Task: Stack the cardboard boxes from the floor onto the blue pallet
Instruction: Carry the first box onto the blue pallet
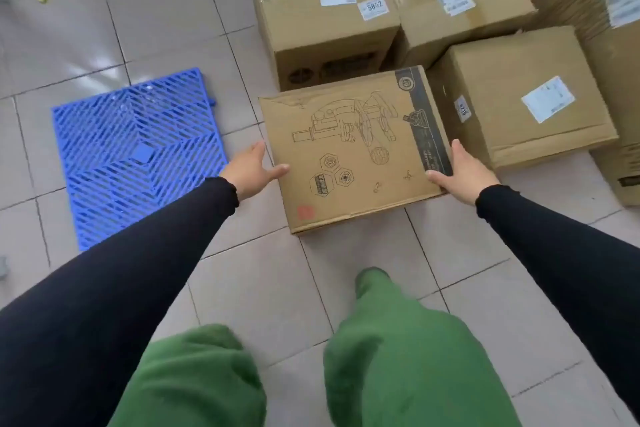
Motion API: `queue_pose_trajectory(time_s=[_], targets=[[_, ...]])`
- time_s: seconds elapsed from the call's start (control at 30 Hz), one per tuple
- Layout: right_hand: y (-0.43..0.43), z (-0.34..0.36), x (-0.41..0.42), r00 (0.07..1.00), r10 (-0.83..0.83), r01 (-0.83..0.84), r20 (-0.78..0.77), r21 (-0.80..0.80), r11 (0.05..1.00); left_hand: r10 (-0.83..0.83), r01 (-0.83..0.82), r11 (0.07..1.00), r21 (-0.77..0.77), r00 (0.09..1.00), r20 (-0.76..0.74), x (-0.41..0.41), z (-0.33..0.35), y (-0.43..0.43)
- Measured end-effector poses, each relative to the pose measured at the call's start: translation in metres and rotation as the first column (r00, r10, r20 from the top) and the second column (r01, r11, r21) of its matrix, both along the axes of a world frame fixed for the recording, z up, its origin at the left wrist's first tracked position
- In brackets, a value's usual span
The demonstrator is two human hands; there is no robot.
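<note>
- Printed box: on the floor, right of the empty blue pallet.
- Left hand and right hand: open grip, flanking opposite edges for a balanced lift.

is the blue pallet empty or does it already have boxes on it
Empty. The blue pallet shows bare grid across its whole top, and the printed box between both hands sits beside it on the floor tiles.
</note>
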State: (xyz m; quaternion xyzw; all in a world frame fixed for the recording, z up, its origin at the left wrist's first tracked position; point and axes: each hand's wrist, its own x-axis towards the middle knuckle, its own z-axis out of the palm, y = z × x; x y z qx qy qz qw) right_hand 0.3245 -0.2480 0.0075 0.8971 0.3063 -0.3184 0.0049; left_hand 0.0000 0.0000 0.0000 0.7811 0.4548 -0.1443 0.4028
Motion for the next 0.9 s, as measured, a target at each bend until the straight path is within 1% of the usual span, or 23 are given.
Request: queue_pose_trajectory(time_s=[0.1,0.17,0.23,0.3,0.4,0.57,0.67,0.7,0.77,0.83,0.9], targets=[[0.001,-0.026,0.007,0.994,-0.107,0.109,-0.027,0.078,0.991,0.14,-0.111,0.982,-0.155,0.972,0.19,0.011,-0.032,0.001],[0.005,-0.04,0.008,0.983,-0.176,0.181,-0.049,0.126,0.975,0.228,-0.171,0.96,-0.223,0.938,0.262,0.016,-0.046,-0.001],[0.007,-0.052,0.009,0.972,-0.231,0.237,-0.052,0.212,0.948,0.3,-0.208,0.933,-0.293,0.9,0.318,0.019,-0.057,-0.003],[0.008,-0.061,0.006,0.967,-0.256,0.246,-0.004,0.288,0.926,0.363,-0.222,0.9,-0.375,0.858,0.364,0.016,-0.07,-0.004],[0.008,-0.067,-0.006,0.964,-0.256,0.219,0.073,0.325,0.92,0.421,-0.246,0.872,-0.422,0.816,0.396,0.008,-0.076,-0.006],[0.007,-0.046,-0.034,0.963,-0.253,0.198,0.09,0.4,0.895,0.519,-0.293,0.828,-0.478,0.724,0.454,-0.017,-0.056,0.0],[0.012,-0.02,-0.062,0.986,-0.167,0.135,0.026,0.474,0.87,0.577,-0.351,0.802,-0.483,0.66,0.481,-0.049,-0.033,0.016],[0.015,-0.013,-0.074,0.993,-0.12,0.114,-0.022,0.506,0.855,0.599,-0.378,0.79,-0.482,0.643,0.477,-0.064,-0.025,0.024],[0.023,-0.004,-0.102,0.986,0.008,0.091,-0.167,0.577,0.812,0.633,-0.44,0.77,-0.462,0.616,0.468,-0.099,-0.013,0.043],[0.037,-0.001,-0.131,0.932,0.149,0.094,-0.332,0.615,0.783,0.654,-0.496,0.755,-0.428,0.602,0.458,-0.14,-0.004,0.065],[0.054,-0.005,-0.157,0.854,0.266,0.062,-0.447,0.595,0.801,0.686,-0.561,0.727,-0.396,0.569,0.453,-0.181,0.005,0.081]])
